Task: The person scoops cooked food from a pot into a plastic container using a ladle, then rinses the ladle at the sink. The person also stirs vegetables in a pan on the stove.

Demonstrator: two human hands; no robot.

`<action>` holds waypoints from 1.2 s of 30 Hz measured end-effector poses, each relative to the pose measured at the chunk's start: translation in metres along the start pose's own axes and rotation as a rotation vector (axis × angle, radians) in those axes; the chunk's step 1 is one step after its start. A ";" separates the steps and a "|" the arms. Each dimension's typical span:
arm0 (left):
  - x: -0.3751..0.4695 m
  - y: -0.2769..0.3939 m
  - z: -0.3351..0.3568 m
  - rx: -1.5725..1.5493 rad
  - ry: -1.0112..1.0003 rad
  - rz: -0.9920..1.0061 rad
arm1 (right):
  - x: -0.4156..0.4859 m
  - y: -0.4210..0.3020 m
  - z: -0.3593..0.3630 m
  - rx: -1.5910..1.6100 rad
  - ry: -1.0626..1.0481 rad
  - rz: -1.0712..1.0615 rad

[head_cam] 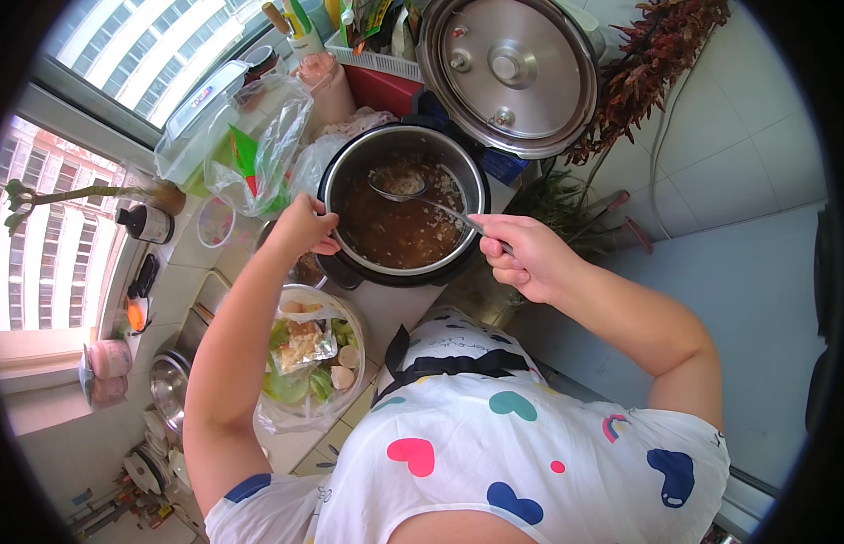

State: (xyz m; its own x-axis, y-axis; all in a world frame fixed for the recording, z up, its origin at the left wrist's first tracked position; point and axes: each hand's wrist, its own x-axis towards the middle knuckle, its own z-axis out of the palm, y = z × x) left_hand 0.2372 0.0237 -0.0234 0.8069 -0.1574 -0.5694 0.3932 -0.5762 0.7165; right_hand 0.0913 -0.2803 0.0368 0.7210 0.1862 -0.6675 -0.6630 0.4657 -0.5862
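Before me stands an electric pressure cooker with a steel inner pot. Brown broth with pale bits fills its lower part, and some bits cling to the right wall. My right hand grips the handle of a metal spoon. The spoon's bowl, at the broth's surface toward the far side, holds pale, grainy food. At the left edge of the cooker my left hand has its thumb and fingers closed at the rim. The cooker's steel-lined lid stands raised behind the pot, its underside facing me.
A bag-lined basin of vegetable scraps and eggshells stands left of my waist. Beyond my left hand are a plastic bag, a clear container and a dark bottle. Dried chilies hang at the right wall, above green leaves.
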 end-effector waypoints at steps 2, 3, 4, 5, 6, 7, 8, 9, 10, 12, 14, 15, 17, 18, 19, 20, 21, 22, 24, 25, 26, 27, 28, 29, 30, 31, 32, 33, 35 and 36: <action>-0.005 0.002 0.002 -0.033 -0.014 -0.037 | 0.004 -0.003 0.004 -0.009 0.002 -0.014; -0.012 0.007 0.004 -0.047 -0.019 -0.060 | 0.007 -0.003 0.003 -0.017 0.001 -0.019; -0.017 0.009 0.004 -0.061 -0.024 -0.084 | 0.009 -0.004 0.002 -0.025 0.000 -0.025; -0.015 0.005 0.005 -0.066 -0.051 -0.093 | 0.011 -0.004 0.002 -0.033 -0.001 -0.031; -0.013 0.001 0.005 -0.072 -0.075 -0.102 | 0.011 -0.005 0.002 -0.045 0.004 -0.035; -0.014 -0.002 0.005 -0.077 -0.099 -0.111 | 0.012 -0.006 0.001 -0.057 0.010 -0.040; -0.017 -0.003 0.006 -0.090 -0.102 -0.124 | 0.012 -0.007 0.000 -0.068 0.016 -0.045; -0.024 0.002 0.009 -0.101 -0.106 -0.136 | 0.012 -0.007 -0.001 -0.069 0.018 -0.043; -0.029 0.004 0.011 -0.112 -0.110 -0.147 | 0.012 -0.007 -0.003 -0.069 0.020 -0.041; -0.029 -0.003 0.014 -0.167 -0.151 -0.185 | 0.011 -0.007 -0.004 -0.057 0.021 -0.042; -0.032 -0.013 0.020 -0.204 -0.163 -0.212 | 0.009 -0.005 -0.004 -0.032 0.018 -0.047; -0.033 -0.010 0.019 -0.152 -0.197 -0.226 | 0.007 -0.004 -0.005 -0.011 0.023 -0.046; -0.036 0.001 0.016 -0.042 -0.268 -0.253 | 0.005 0.000 -0.007 0.033 0.038 -0.046; -0.026 0.005 0.000 0.172 -0.347 -0.207 | 0.003 0.001 -0.007 0.058 0.049 -0.049; -0.003 -0.001 -0.022 0.191 -0.326 -0.281 | 0.002 0.005 -0.003 0.079 0.053 -0.049; 0.015 -0.006 -0.040 0.257 -0.193 -0.156 | 0.003 0.009 -0.001 0.106 0.061 -0.054; 0.016 0.018 -0.039 0.490 0.008 0.055 | 0.003 0.015 -0.001 0.160 0.079 -0.060; 0.027 0.025 -0.044 0.654 0.137 0.422 | 0.004 0.022 0.001 0.219 0.068 -0.063; 0.038 0.040 -0.034 0.638 0.239 0.631 | 0.004 0.032 0.009 0.335 0.079 -0.064; 0.043 0.048 -0.026 0.631 0.275 0.715 | 0.003 0.037 0.011 0.373 0.062 -0.077; 0.046 0.057 -0.017 0.615 0.241 0.725 | 0.002 0.043 0.013 0.400 0.080 -0.089; 0.048 0.066 -0.007 0.601 0.209 0.733 | 0.001 0.048 0.015 0.427 0.096 -0.099; 0.051 0.071 -0.002 0.586 0.177 0.739 | -0.001 0.051 0.015 0.441 0.097 -0.112; 0.058 0.071 0.001 0.605 0.158 0.770 | -0.002 0.054 0.016 0.456 0.097 -0.123; 0.065 0.071 0.005 0.626 0.137 0.804 | -0.004 0.057 0.016 0.473 0.097 -0.137; 0.070 0.071 0.008 0.646 0.117 0.836 | -0.006 0.059 0.017 0.470 0.117 -0.142; 0.073 0.070 0.008 0.720 0.119 0.871 | -0.007 0.062 0.018 0.466 0.136 -0.146; 0.076 0.070 0.010 0.736 0.148 0.907 | -0.008 0.064 0.019 0.464 0.156 -0.153; 0.082 0.067 0.015 0.766 0.210 0.979 | -0.009 0.070 0.018 0.469 0.173 -0.163; 0.081 0.071 0.017 0.765 0.249 1.034 | -0.010 0.072 0.018 0.470 0.177 -0.168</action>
State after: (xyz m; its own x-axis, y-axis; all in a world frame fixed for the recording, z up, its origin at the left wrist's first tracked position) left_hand 0.3235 -0.0433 -0.0256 0.6749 -0.6940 0.2506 -0.7344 -0.5989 0.3193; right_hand 0.0404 -0.2333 0.0095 0.7371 -0.0544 -0.6736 -0.3500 0.8219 -0.4494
